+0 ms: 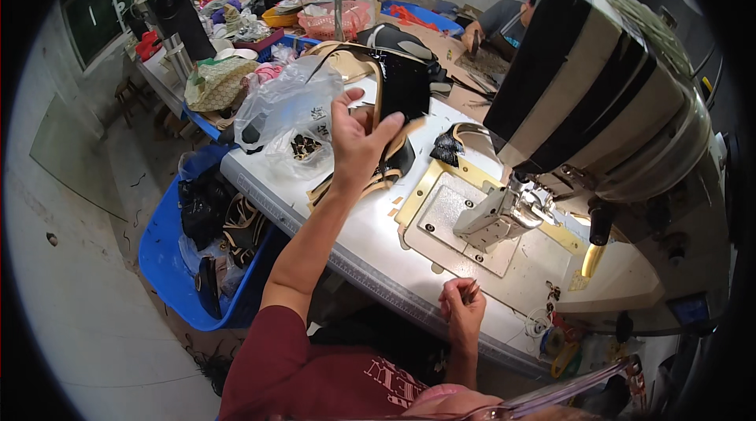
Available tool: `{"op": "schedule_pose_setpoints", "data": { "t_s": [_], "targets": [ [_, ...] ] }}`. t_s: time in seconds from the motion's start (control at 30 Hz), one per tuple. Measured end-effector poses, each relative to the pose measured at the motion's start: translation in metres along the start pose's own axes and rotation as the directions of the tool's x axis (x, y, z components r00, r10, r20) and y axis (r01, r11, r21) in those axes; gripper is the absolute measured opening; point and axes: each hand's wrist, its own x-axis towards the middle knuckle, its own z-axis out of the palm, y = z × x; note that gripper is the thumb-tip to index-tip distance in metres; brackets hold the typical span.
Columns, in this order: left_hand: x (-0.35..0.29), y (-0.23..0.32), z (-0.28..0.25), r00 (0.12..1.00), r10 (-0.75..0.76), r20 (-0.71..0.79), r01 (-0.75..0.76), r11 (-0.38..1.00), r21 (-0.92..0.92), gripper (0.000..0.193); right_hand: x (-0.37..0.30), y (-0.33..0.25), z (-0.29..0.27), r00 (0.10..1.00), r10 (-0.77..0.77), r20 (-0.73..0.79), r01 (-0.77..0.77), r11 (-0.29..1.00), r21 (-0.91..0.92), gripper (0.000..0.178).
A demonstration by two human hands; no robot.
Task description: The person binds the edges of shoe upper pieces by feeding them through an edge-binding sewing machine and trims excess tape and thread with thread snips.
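My left hand (361, 137) reaches over the far part of the sewing table, thumb and forefinger spread. Just beyond it is a black shoe-upper-like piece (403, 86) with a tan edge; the thumb overlaps it, and I cannot tell whether it touches. More black, tan-edged pieces (384, 178) lie under and beside this hand. Near the table's front edge, my right hand (463, 309) is closed round a small dark pointed tool (471, 292), mostly hidden by the fingers. The sewing machine (504, 216) stands between the hands, to the right; a small black piece (447, 148) lies behind its plate.
A blue tub (169, 271) with black pieces and bags stands left of the table. A clear plastic bag (276, 110) lies at the table's far left. The striped machine head (598, 82) overhangs the right side. Another person (504, 23) works at the back. Thread spools (554, 338) sit front right.
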Motion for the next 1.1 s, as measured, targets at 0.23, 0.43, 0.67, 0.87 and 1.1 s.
{"op": "schedule_pose_setpoints", "data": {
  "t_s": [0.23,0.43,0.67,0.87,1.1],
  "targets": [
    [-0.107,-0.009,0.014,0.685,-0.496,0.533,0.566,0.824,0.04,0.021,0.013,-0.051,0.012,0.877,-0.479,0.034,0.471,0.844,-0.258,0.021],
    [-0.135,-0.022,0.029,0.686,-0.446,0.574,0.543,0.84,0.004,0.018,0.005,-0.067,0.0,0.961,-0.272,-0.05,0.274,0.96,0.048,0.013],
    [-0.15,-0.03,0.048,0.642,-0.244,0.727,0.197,0.969,0.151,0.019,0.009,-0.08,-0.01,0.897,-0.442,-0.031,0.426,0.88,-0.209,0.014],
    [-0.133,-0.027,0.069,0.67,-0.461,0.582,0.474,0.869,0.142,0.016,0.017,-0.104,-0.019,0.769,-0.639,0.008,0.489,0.581,-0.651,0.007],
    [-0.12,-0.039,0.084,0.706,-0.492,0.509,0.585,0.81,-0.028,0.019,0.009,-0.1,-0.04,0.878,-0.478,0.033,0.41,0.713,-0.569,0.015]
  ]
}}
